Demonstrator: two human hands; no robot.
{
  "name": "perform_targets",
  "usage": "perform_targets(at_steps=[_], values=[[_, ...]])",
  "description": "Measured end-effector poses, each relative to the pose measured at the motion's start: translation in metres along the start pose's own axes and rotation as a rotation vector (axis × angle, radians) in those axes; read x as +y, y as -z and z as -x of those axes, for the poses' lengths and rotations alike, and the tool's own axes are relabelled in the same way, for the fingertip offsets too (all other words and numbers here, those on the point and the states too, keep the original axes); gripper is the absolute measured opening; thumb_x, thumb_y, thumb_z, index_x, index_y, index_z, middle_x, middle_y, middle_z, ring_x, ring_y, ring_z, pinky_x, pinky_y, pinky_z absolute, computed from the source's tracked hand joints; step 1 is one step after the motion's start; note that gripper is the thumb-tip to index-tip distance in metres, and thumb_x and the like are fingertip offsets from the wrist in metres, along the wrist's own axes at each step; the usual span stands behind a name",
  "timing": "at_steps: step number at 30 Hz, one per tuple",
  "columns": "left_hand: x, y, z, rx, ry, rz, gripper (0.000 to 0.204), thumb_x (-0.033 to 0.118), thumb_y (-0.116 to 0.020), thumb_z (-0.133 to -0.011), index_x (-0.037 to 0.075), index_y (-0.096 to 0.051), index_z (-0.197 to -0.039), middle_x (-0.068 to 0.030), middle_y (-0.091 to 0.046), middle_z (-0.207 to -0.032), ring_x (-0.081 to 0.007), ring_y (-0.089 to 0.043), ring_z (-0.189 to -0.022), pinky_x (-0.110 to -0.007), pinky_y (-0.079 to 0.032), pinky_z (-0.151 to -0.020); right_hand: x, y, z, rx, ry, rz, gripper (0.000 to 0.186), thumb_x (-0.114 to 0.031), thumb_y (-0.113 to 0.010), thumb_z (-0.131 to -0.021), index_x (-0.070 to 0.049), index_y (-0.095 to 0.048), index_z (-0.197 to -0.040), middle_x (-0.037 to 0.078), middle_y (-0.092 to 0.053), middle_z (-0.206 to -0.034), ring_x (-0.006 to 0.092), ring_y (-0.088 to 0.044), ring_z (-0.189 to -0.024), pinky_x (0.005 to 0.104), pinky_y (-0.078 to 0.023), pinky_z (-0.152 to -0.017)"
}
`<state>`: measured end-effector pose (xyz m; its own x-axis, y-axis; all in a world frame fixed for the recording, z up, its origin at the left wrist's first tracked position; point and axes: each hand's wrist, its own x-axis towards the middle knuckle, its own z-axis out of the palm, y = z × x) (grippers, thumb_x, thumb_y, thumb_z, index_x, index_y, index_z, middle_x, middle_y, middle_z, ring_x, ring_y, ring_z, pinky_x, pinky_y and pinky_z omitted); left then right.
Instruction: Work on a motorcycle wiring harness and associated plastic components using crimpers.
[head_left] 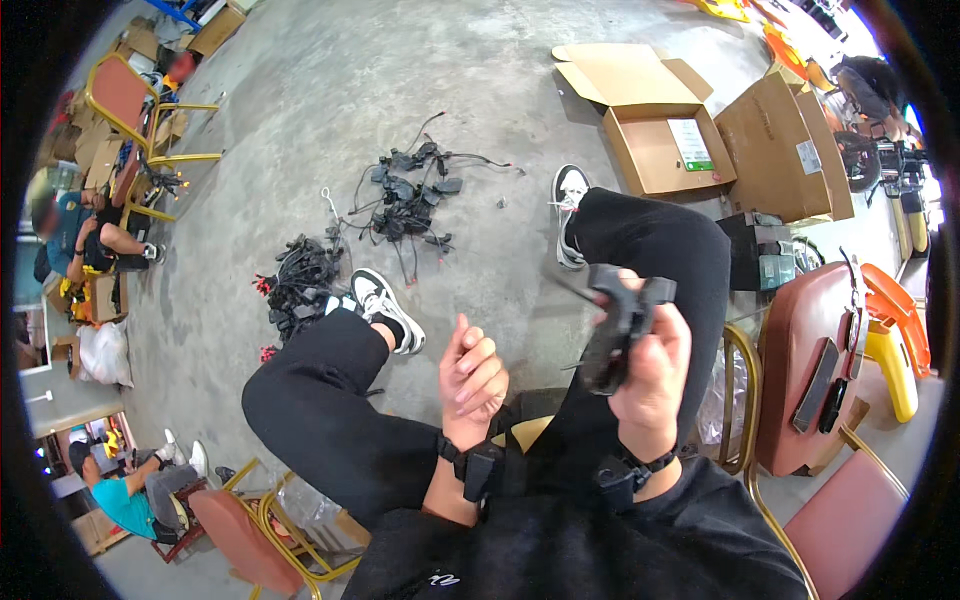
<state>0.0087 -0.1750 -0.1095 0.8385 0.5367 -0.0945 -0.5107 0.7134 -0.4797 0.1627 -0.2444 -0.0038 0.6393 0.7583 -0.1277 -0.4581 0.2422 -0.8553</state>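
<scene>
My right hand (652, 375) is closed around a black part (622, 335) with two raised ends and a curved gap between them. It is held up in front of my right thigh, and its exact kind cannot be made out. Thin dark lines stick out at its left side. My left hand (474, 378) is raised between my knees, thumb up and fingers curled in, with nothing visible in it. On the floor beyond lies a heap of black parts with cables (405, 195). A second tangled bundle of black cables with red ends (303, 285) lies beside my left shoe.
An open cardboard box (655, 150) and a taller carton (780, 150) stand at the far right. Nearer is a black bin (755, 250). A reddish chair (805, 370) on my right bears dark strips. Two people sit at left, near another chair (125, 95).
</scene>
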Motion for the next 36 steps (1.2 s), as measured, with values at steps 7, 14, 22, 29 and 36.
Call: perform_targets(at_steps=[7, 14, 22, 29, 36], values=[[0.032, -0.001, -0.051, -0.443, -0.047, -0.021, 0.037, 0.013, -0.024, -0.097, -0.004, -0.038, -0.127, -0.0149, -0.049, -0.072, -0.0148, -0.043, -0.036, -0.022, -0.035, -0.026, -0.005, 0.035, -0.012, -0.033, 0.021, -0.057, 0.072, -0.058, -0.057, -0.08, 0.003, -0.042, -0.114, 0.008, -0.046, -0.099, 0.005, -0.038, -0.054, 0.018, -0.029, -0.044], [0.101, 0.018, -0.117, -0.351, 0.025, -0.325, 0.033, 0.018, -0.033, -0.096, -0.002, -0.042, -0.121, -0.0003, -0.035, -0.058, -0.005, -0.026, -0.032, -0.021, -0.022, -0.028, -0.004, 0.031, -0.02, 0.029, -0.077, -0.276, 0.068, -0.054, -0.066, -0.073, 0.0, -0.038, -0.105, 0.004, -0.045, -0.079, 0.0067, -0.044, -0.048, 0.0186, -0.034, -0.039], [0.207, 0.091, -0.206, 0.651, -0.05, -0.892, 0.022, 0.024, -0.049, -0.089, 0.002, -0.056, -0.092, 0.0068, -0.021, -0.048, -0.0056, -0.018, -0.033, -0.023, -0.013, -0.031, 0.011, 0.04, -0.035, 0.19, -0.248, -0.097, 0.061, -0.051, -0.064, -0.076, -0.003, -0.037, -0.104, 0.005, -0.047, -0.081, 0.0095, -0.051, -0.054, 0.02, -0.045, -0.047], [0.26, 0.159, -0.248, 0.561, 0.139, -2.749, 0.035, 0.017, -0.063, -0.08, 0.017, -0.057, -0.115, -0.0134, -0.057, -0.061, -0.0244, -0.058, -0.058, -0.035, -0.047, -0.06, 0.012, 0.039, -0.044, 0.413, -0.289, -0.518, 0.054, -0.024, -0.072, -0.077, 0.0, -0.033, -0.106, 0.019, -0.052, -0.082, 0.0243, -0.059, -0.046, 0.0244, -0.046, -0.032], [0.282, 0.167, -0.278, 0.018, 0.41, -3.011, 0.043, 0.017, -0.064, -0.079, 0.027, -0.055, -0.12, -0.0177, -0.063, -0.083, -0.0358, -0.06, -0.072, -0.042, -0.048, -0.063, 0.009, 0.063, -0.043, 0.245, -0.499, -0.062, 0.047, -0.032, -0.06, -0.084, -0.002, -0.033, -0.107, 0.018, -0.048, -0.087, 0.0234, -0.055, -0.042, 0.0256, -0.049, -0.033]])
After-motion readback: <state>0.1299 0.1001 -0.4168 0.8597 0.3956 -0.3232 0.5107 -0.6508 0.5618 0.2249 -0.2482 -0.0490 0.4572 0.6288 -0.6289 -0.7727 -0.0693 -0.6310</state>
